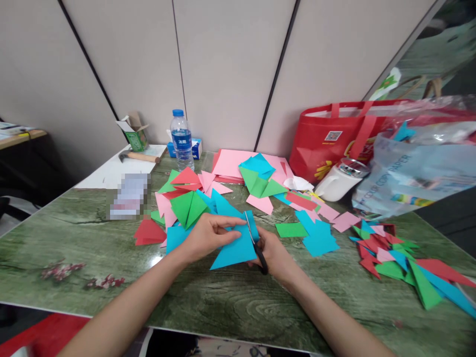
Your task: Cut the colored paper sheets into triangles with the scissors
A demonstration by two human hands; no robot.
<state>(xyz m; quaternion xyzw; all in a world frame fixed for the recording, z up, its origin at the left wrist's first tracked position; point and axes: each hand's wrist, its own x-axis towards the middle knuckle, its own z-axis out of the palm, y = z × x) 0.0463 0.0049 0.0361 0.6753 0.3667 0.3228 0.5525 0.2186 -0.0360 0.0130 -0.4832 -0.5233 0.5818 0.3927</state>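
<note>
My left hand [213, 235] pinches a blue sheet of paper [236, 253] between thumb and fingers, over the middle of the table. My right hand [273, 250] grips black-handled scissors [262, 258], their blades at the right side of the sheet. A narrow blue strip [252, 225] curls up beside the blades; whether it is fully cut off I cannot tell. Just beyond my left hand lie folded green paper [189, 208], red pieces [186, 177] and more blue paper. Right of the scissors are a green piece [292, 229] and blue pieces [320, 238].
A heap of coloured scraps [394, 255] covers the table's right side. Behind stand a water bottle [182, 144], a white mug [340, 181], a red bag [316, 134] and a plastic paper bag [416, 168]. At left are a hammer [139, 156], a small box [136, 139] and a blurred-out rectangle [129, 196].
</note>
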